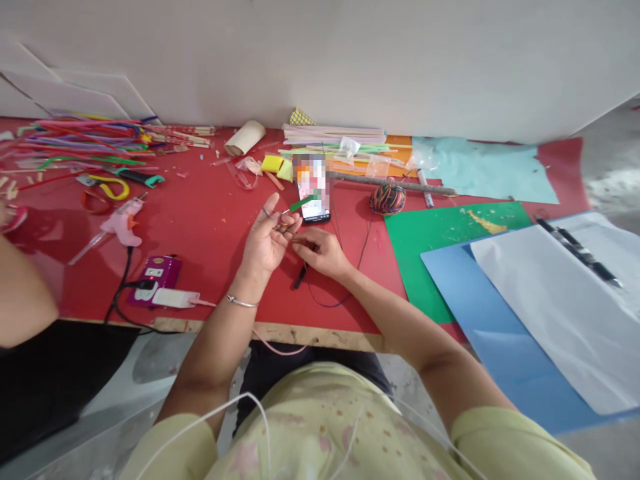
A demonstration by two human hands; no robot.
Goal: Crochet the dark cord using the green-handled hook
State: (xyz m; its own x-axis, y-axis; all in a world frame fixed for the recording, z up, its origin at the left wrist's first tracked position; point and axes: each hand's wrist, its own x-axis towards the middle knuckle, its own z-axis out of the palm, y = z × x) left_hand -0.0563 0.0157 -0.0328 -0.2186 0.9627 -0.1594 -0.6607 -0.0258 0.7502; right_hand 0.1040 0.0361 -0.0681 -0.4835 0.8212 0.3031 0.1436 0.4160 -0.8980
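My left hand [267, 241] is palm up over the red table, its fingers curled round a thin tool with a green handle [303, 202] and some dark yarn. Close beside it on the right, my right hand [321, 252] has its fingers pinched together at the yarn; what exactly they grip is too small to tell. Just beyond both hands lies a phone [314, 193] with a lit screen. A multicoloured yarn ball [387, 199] sits to the right, its strand looping towards my right hand. Under that hand is a small black object [300, 276].
On the left are pipe cleaners [95, 141], scissors [107, 189], a pink glue gun [120, 223] and a purple power socket [157, 272]. Green sheet [425, 253], blue folder [460, 287] and pens [580, 250] lie right. Another person's arm [23, 293] is at far left.
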